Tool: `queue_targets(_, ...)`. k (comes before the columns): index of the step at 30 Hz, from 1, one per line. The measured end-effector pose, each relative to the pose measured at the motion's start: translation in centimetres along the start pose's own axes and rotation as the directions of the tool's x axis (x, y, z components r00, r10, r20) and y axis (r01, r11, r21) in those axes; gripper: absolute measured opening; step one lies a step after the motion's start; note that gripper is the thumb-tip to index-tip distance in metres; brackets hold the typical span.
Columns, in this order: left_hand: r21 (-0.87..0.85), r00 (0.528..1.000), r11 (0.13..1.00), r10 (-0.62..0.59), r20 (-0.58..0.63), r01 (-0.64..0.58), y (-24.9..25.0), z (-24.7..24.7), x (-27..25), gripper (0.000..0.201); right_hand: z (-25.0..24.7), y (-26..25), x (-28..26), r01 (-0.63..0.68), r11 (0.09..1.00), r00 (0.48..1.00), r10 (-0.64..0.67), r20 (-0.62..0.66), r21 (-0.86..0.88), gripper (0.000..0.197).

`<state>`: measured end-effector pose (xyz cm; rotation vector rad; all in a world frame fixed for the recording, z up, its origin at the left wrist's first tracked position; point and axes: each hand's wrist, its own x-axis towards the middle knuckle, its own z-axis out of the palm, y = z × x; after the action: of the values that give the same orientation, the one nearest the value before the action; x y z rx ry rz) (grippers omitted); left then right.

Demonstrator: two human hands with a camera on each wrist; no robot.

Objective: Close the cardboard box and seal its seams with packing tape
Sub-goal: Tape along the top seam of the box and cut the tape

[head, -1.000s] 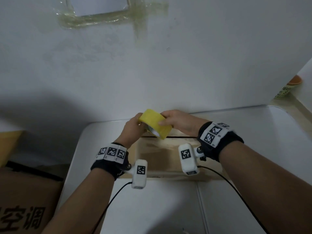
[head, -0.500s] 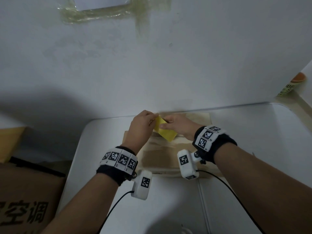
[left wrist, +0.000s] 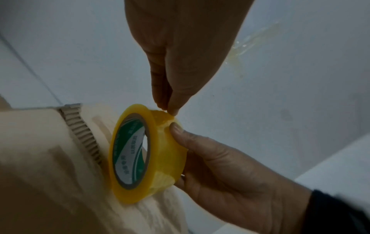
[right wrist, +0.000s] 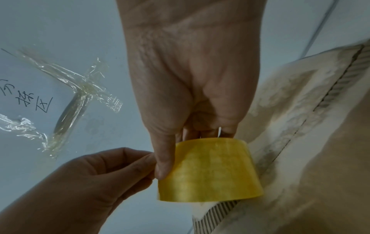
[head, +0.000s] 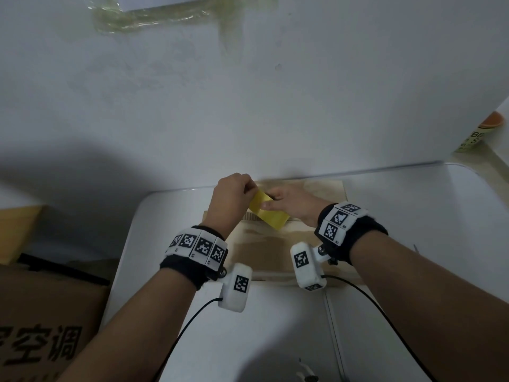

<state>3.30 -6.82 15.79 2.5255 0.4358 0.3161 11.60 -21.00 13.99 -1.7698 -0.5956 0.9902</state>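
Observation:
A flat-topped cardboard box (head: 275,252) lies on the white table (head: 418,221) near the wall. Its corrugated flap edge (left wrist: 84,134) shows beside the roll. Over the box's far part, my right hand (head: 271,204) grips a yellow packing tape roll (head: 268,216) by its outer face and core. The roll (left wrist: 144,153) stands on edge against the box top (left wrist: 36,158). My left hand (left wrist: 168,110) pinches the wrinkled tape end at the roll's upper rim. In the right wrist view the left hand (right wrist: 148,164) meets the roll (right wrist: 208,169) at its left edge.
A large brown carton with printed characters (head: 41,326) stands left of the table. Old clear tape strips (head: 154,17) stick to the wall behind. A drink container (head: 479,136) sits at the far right. Black cables (head: 187,329) trail from the wrist cameras.
Both hands have carried the roll down and away, from above the box's middle to its far part. The left hand has closed its fingertips on the roll's upper rim.

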Motion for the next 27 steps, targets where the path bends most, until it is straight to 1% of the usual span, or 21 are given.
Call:
queue_targets(2,0.125,0.997,0.989,0.082,0.002,-0.081,0.1,0.2,0.0,0.014,0.0,0.2,0.2,0.016,1.0,1.0,-0.016,0.003,-0.014,0.023)
queue_targets(5,0.215,0.984,0.961,0.179,-0.01,-0.172,0.2,0.7,0.0,0.012,0.0,0.3,0.4,0.019,0.999,1.0,-0.02,-0.007,-0.037,0.025)
queue_targets(7,0.249,0.967,0.937,0.253,0.003,-0.246,0.0,0.7,-0.1,0.009,-0.1,0.3,0.3,0.031,0.998,1.0,-0.031,-0.004,-0.046,0.023)
queue_targets(9,0.226,0.942,0.915,0.334,0.039,-0.334,-0.3,0.5,-0.1,0.01,-0.5,0.3,0.1,0.034,0.999,0.999,-0.033,0.021,-0.041,0.017)
queue_targets(10,0.187,0.933,0.914,0.355,0.065,-0.361,-0.4,0.2,-0.1,0.008,-0.7,0.3,0.0,0.035,0.999,0.999,-0.034,0.041,-0.032,0.018)
queue_targets(12,0.099,0.918,0.916,0.378,0.12,-0.39,-0.9,-0.3,-0.3,0.005,-1.1,0.5,-0.2,0.037,0.999,0.997,-0.036,0.073,-0.008,0.027)
queue_targets(14,0.02,0.909,0.921,0.379,0.171,-0.388,-1.4,-0.7,-0.5,0.005,-1.3,0.6,-0.3,0.036,0.999,0.996,-0.036,0.083,0.009,0.03)
queue_targets(16,-0.052,0.912,0.934,0.358,0.202,-0.355,-1.9,-0.9,-0.6,0.005,-1.3,0.5,-0.4,0.03,0.999,0.996,-0.031,0.086,0.01,0.03)
queue_targets(18,-0.106,0.926,0.947,0.319,0.203,-0.303,-2.2,-1.0,-0.4,0.004,-1.2,0.5,-0.4,0.036,0.998,0.998,-0.033,0.048,-0.047,0.031)
queue_targets(21,-0.152,0.939,0.963,0.252,0.235,-0.221,-2.3,-1.5,0.3,0.012,-1.2,0.2,-0.2,0.031,0.986,1.0,-0.031,0.002,-0.163,0.031)
queue_targets(23,-0.202,0.947,0.966,0.211,0.244,-0.163,-2.1,-2.0,0.6,0.008,-1.3,-0.1,-0.2,0.019,0.985,1.0,-0.019,0.006,-0.171,0.03)
queue_targets(25,-0.195,0.953,0.968,0.203,0.224,-0.16,-2.0,-2.2,0.8,0.005,-1.4,-0.1,0.0,0.027,0.988,1.0,-0.029,-0.01,-0.15,0.031)
queue_targets(27,-0.128,0.948,0.973,0.22,0.231,-0.195,-1.7,-2.1,0.6,0.006,-1.5,0.0,0.0,0.03,0.989,0.999,-0.034,-0.024,-0.145,0.034)
